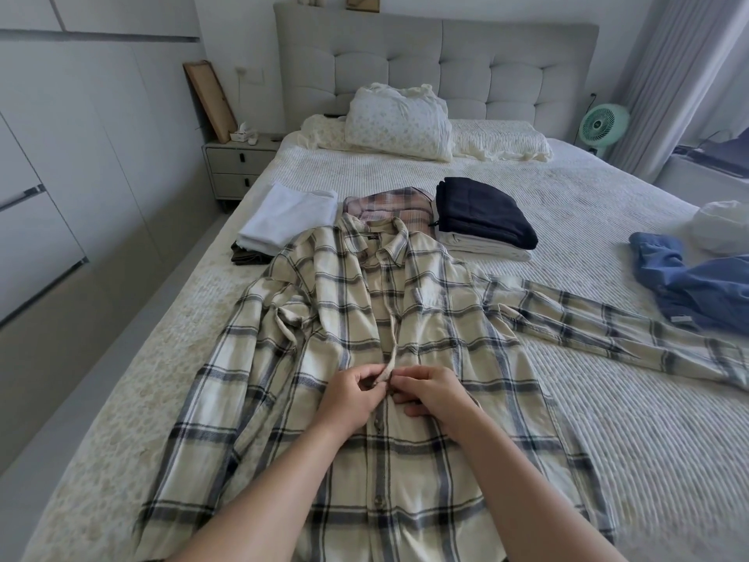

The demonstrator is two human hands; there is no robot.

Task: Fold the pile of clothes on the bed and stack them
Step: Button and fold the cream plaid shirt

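Left hand (pixel 352 393) and right hand (pixel 431 395) meeting at frame centre, each pinching the button placket of the cream plaid shirt (pixel 405 330). Shirt spread front-up across the bed (pixel 608 399), one sleeve stretched toward the right edge. Folded stacks above: white pile (pixel 289 219), pink plaid shirt (pixel 387 208), navy garment (pixel 482 215). Blue garment (pixel 697 285) crumpled at right.
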